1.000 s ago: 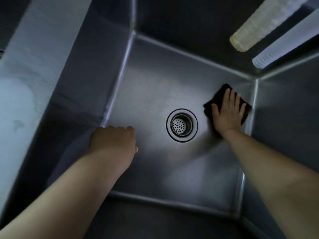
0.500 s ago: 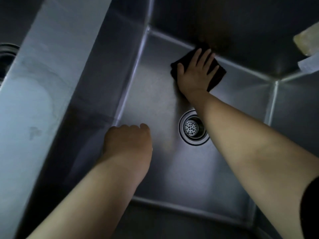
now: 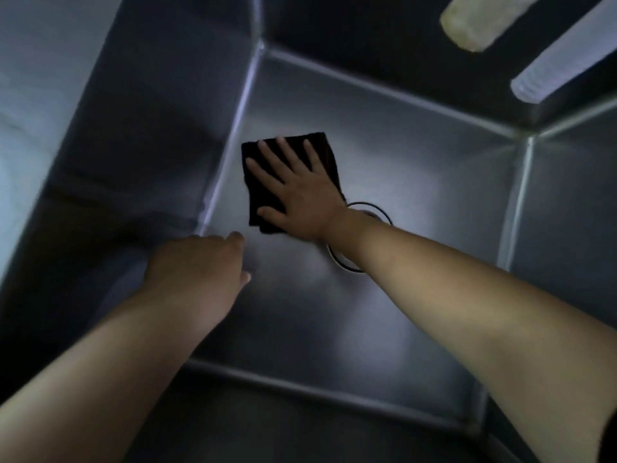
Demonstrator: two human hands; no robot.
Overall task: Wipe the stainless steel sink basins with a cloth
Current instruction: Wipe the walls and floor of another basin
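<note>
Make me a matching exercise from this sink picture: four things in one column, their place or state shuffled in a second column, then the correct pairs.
Things:
1. cloth
2. drain
3. left hand
4. right hand

Places or states:
A. partly hidden behind the right wrist
B. fingers spread flat, pressing down
C. dark, folded square on the basin floor
D. curled loosely near the left wall, holding nothing

Pairs: 1-C, 2-A, 3-D, 4-B

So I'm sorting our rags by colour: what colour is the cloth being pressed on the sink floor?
Black or very dark cloth, plain; head view, under the right hand.
</note>
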